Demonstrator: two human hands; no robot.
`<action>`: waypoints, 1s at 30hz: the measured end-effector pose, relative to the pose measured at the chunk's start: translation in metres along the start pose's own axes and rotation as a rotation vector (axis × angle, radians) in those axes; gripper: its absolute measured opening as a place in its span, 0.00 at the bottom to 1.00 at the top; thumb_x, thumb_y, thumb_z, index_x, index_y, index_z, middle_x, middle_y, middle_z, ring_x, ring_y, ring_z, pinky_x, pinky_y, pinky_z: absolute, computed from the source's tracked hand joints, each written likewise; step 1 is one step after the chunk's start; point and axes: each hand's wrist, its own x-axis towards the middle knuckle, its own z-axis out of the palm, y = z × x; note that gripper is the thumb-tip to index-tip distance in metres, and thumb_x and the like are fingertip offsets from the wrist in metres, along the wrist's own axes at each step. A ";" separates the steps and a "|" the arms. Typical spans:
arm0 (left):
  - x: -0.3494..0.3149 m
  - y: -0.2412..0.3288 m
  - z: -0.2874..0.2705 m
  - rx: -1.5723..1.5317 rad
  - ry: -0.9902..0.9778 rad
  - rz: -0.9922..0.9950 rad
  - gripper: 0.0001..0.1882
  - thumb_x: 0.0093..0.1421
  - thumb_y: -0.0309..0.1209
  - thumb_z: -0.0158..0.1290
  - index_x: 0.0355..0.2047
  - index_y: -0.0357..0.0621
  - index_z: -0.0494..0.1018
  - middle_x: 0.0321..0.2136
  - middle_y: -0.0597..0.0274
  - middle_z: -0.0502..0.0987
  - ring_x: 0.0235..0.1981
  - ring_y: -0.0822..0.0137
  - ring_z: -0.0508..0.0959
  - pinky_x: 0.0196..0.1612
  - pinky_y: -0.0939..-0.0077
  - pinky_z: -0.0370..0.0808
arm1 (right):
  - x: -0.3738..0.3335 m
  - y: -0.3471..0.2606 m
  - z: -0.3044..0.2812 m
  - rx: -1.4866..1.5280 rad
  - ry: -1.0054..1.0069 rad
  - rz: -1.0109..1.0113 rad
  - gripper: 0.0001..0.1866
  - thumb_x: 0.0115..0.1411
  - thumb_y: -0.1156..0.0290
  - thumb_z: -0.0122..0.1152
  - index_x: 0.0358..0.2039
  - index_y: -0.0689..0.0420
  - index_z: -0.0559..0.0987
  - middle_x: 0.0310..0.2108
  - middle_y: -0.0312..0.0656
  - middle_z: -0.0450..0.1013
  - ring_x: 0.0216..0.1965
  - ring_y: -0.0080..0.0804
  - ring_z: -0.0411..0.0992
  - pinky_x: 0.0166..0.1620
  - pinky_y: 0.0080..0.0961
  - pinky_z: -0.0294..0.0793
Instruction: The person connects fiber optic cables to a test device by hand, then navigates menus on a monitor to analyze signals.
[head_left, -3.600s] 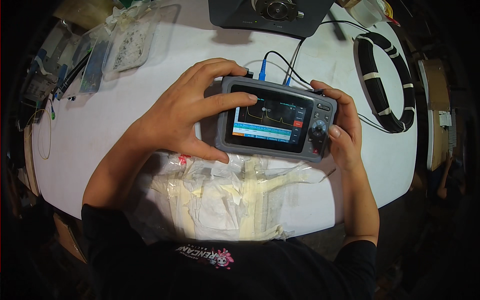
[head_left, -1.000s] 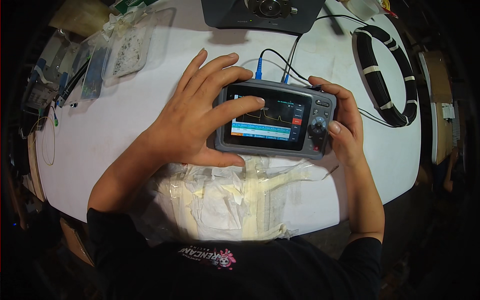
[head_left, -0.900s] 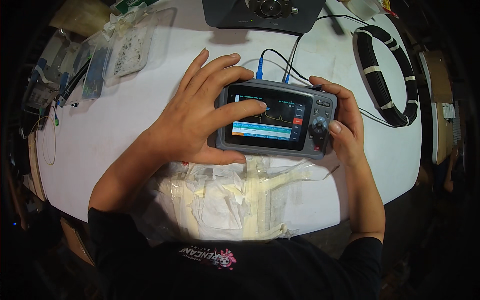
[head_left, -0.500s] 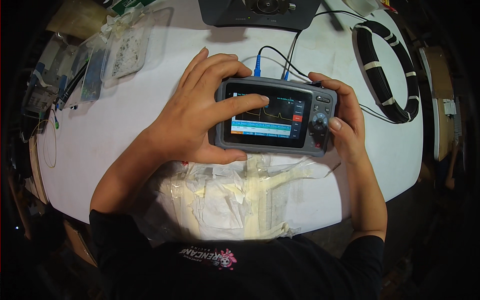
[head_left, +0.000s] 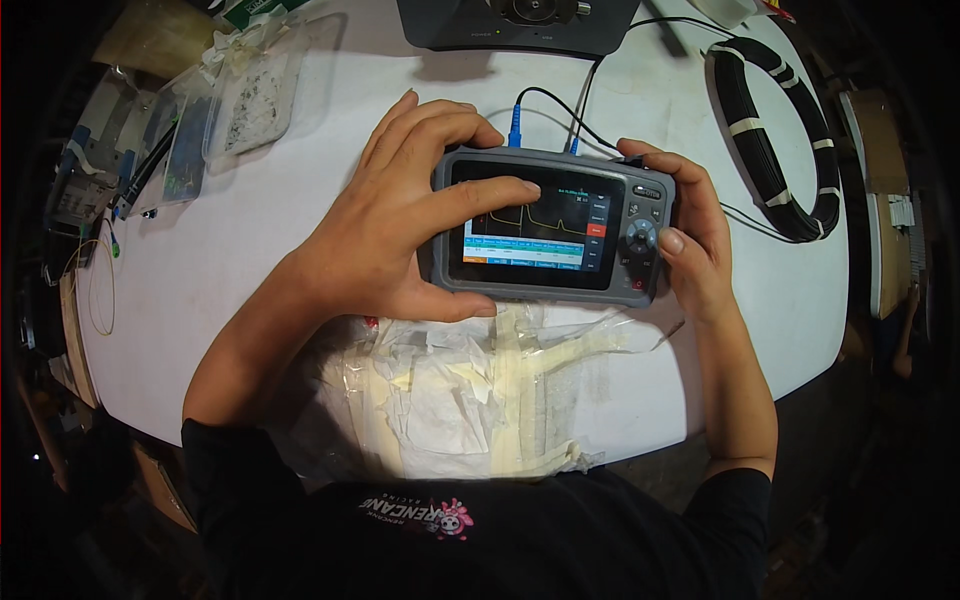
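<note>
A grey handheld fibre tester, an OTDR (head_left: 545,228), is held up between my two hands with its lit screen facing me. My left hand (head_left: 385,215) grips its left end, thumb along the lower edge and some fingers at the top. The left index finger reaches across the screen, its tip beside a peak in the yellow trace. My right hand (head_left: 700,240) wraps the right end, thumb at the side of the round keypad (head_left: 640,237). Two blue fibre connectors (head_left: 515,130) stand in the top edge, with black cables running off them.
A white table (head_left: 640,395) lies below, with a taped, plastic-wrapped pad (head_left: 440,410) at its near edge. To the right rests a coil of black cable (head_left: 745,125). A black machine (head_left: 515,38) stands at the far side; clear plastic trays (head_left: 255,110) are at far left.
The tester and both hands have shifted very slightly away from me. My left index fingertip sits a little higher on the screen. Both grips are the same.
</note>
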 end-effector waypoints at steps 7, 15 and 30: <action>0.000 -0.002 0.001 -0.020 0.011 0.010 0.44 0.37 0.54 0.74 0.57 0.54 0.80 0.56 0.47 0.67 0.62 0.41 0.65 0.65 0.43 0.61 | 0.000 0.000 0.000 -0.002 -0.005 0.000 0.38 0.59 0.56 0.67 0.63 0.65 0.67 0.67 0.52 0.65 0.62 0.37 0.69 0.65 0.34 0.67; -0.001 -0.003 0.002 -0.021 0.012 0.014 0.44 0.39 0.56 0.73 0.57 0.52 0.79 0.57 0.46 0.67 0.64 0.40 0.64 0.65 0.43 0.61 | 0.000 -0.002 0.001 -0.004 0.001 0.004 0.38 0.59 0.56 0.67 0.63 0.65 0.67 0.67 0.52 0.65 0.62 0.37 0.69 0.65 0.34 0.67; -0.003 -0.005 0.003 -0.018 0.020 0.020 0.45 0.38 0.55 0.74 0.57 0.53 0.80 0.58 0.47 0.67 0.66 0.39 0.62 0.67 0.41 0.61 | 0.001 -0.001 0.001 -0.009 0.012 0.009 0.39 0.58 0.54 0.67 0.63 0.64 0.67 0.67 0.52 0.66 0.62 0.37 0.69 0.66 0.34 0.67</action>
